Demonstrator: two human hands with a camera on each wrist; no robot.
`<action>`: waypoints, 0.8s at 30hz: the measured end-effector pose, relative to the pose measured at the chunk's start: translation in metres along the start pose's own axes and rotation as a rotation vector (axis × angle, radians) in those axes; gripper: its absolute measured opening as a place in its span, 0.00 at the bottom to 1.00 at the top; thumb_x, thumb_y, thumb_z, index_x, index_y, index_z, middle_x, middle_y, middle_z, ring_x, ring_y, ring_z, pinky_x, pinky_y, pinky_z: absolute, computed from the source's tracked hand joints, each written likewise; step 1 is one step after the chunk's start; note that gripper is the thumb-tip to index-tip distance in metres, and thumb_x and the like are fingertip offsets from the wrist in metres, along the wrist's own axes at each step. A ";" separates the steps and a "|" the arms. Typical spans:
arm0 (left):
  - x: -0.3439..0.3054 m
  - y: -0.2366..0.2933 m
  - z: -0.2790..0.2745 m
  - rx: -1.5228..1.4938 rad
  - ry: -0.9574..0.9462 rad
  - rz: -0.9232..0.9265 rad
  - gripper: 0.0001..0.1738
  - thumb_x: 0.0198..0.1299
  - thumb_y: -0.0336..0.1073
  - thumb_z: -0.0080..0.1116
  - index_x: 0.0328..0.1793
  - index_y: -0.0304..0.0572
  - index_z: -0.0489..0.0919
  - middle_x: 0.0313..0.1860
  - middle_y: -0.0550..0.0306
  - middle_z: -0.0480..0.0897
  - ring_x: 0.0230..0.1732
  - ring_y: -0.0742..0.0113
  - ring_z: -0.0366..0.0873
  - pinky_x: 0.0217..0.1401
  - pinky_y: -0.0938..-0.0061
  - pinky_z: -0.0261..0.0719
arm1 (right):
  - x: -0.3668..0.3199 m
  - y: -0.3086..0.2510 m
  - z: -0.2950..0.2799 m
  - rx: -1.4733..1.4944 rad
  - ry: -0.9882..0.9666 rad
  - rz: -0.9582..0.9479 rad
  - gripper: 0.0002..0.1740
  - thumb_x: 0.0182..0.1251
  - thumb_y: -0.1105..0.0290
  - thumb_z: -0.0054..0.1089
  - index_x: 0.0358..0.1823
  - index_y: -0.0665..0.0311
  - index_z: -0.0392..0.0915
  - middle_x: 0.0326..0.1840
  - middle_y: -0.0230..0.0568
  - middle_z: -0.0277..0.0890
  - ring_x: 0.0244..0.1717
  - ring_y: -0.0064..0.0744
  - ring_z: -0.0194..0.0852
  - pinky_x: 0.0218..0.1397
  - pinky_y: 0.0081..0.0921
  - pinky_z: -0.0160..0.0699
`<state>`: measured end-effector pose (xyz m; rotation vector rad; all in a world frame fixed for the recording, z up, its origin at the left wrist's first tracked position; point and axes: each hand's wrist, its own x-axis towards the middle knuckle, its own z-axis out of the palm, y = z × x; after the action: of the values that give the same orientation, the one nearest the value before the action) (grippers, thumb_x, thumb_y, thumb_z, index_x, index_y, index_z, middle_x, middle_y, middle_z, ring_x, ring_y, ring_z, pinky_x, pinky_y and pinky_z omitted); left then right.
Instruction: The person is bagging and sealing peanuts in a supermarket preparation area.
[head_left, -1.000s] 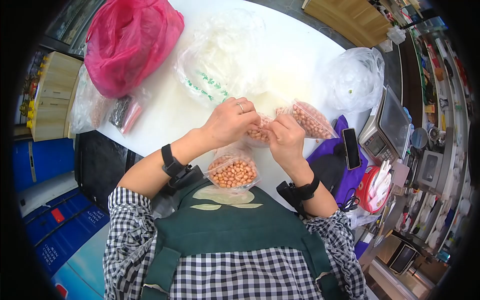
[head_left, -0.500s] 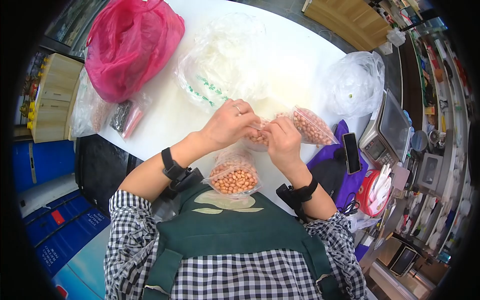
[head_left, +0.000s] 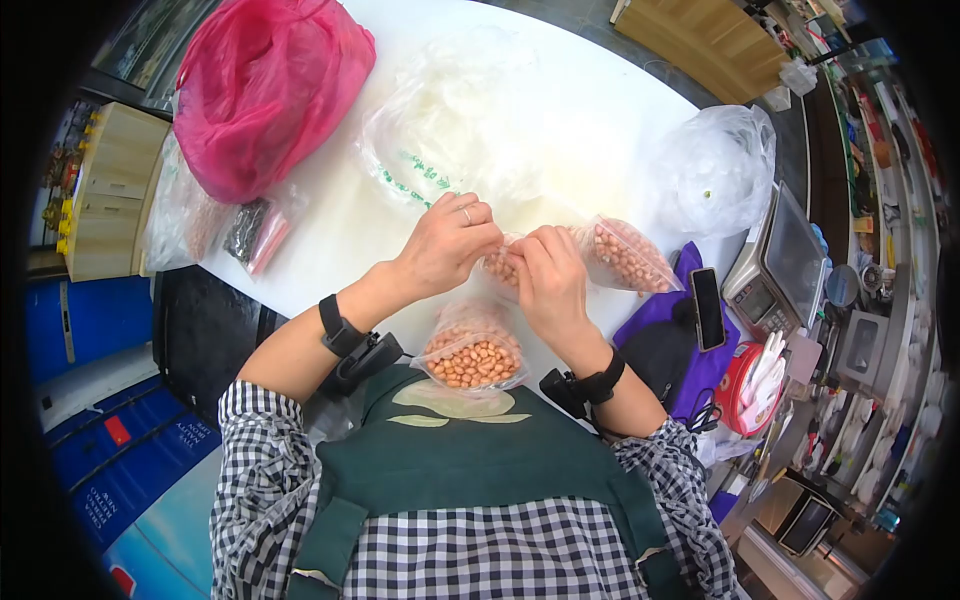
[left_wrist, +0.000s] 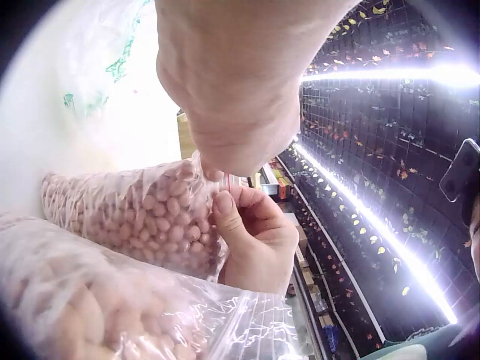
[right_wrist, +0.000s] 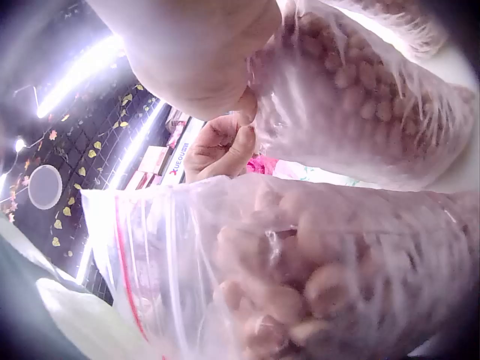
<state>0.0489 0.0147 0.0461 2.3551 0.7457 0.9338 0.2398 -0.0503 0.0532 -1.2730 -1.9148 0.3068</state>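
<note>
- The left hand (head_left: pixel 445 245) and right hand (head_left: pixel 553 285) each pinch the mouth of the middle nut bag (head_left: pixel 498 268), thumb against fingers, both grips pressed together; holding from two sides probably steadies the limp film.
- That bag is between the hands, above the tabletop's (head_left: pixel 600 110) near edge; its mouth points up toward the person, its closed end toward the tabletop; its long axis runs between the two, though its exact tilt I cannot tell.
- The front nut bag (head_left: pixel 473 352), at 6 to 7 o'clock from it, has its mouth against the apron (head_left: pixel 470 455); this likely props it.
- The side nut bag (head_left: pixel 630 258) lies at 3 o'clock, its long axis pointing roughly 10 to 4 o'clock; the pink bag (head_left: pixel 270 95) sits at 10 o'clock.
</note>
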 end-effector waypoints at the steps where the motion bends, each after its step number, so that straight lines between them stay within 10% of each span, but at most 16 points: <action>1: 0.000 0.001 0.000 0.059 -0.018 0.012 0.07 0.53 0.28 0.71 0.36 0.41 0.82 0.32 0.56 0.76 0.39 0.54 0.75 0.45 0.62 0.70 | 0.001 -0.001 0.001 -0.008 0.010 0.001 0.07 0.54 0.82 0.68 0.34 0.68 0.79 0.34 0.44 0.73 0.38 0.48 0.73 0.39 0.41 0.72; 24: 0.004 0.011 0.009 0.086 -0.034 -0.035 0.08 0.51 0.25 0.68 0.36 0.40 0.80 0.34 0.54 0.77 0.43 0.51 0.75 0.48 0.62 0.70 | -0.008 0.011 -0.012 -0.085 -0.087 0.040 0.08 0.54 0.82 0.63 0.33 0.64 0.74 0.34 0.43 0.70 0.40 0.48 0.70 0.43 0.43 0.71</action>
<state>0.0615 0.0071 0.0496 2.4174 0.8259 0.8614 0.2574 -0.0550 0.0504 -1.3755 -1.9957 0.3082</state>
